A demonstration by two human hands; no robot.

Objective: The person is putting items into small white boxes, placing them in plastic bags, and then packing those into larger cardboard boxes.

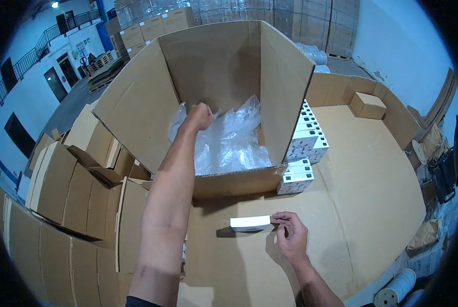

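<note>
Small flat white rectangular carton [251, 223], lying on the brown cardboard work surface [372, 204], just in front of the large open corrugated box [213, 77]. Probably light and stiff, with smooth printed faces that could slide under a loose pinch; corners likely to dent if squeezed hard. Best taken by the short ends or across the narrow edges, not by the broad top.

Right hand [292, 236] at the carton's right end, thumb and fingertips closed on that edge in a light pinch, palm resting beside it on the surface. Carton stretching away to the left of that grip, left end free.

Left hand [199, 116] well apart, reaching up into the large box, fist closed on the crumpled clear plastic liner [229, 140] near its top edge. Liner soft, thin, slippery, apt to bunch.

Stack of similar white printed cartons [303, 153] just beside the box's right wall. Flattened brown cardboard boxes [75, 194] piled to the left.
</note>
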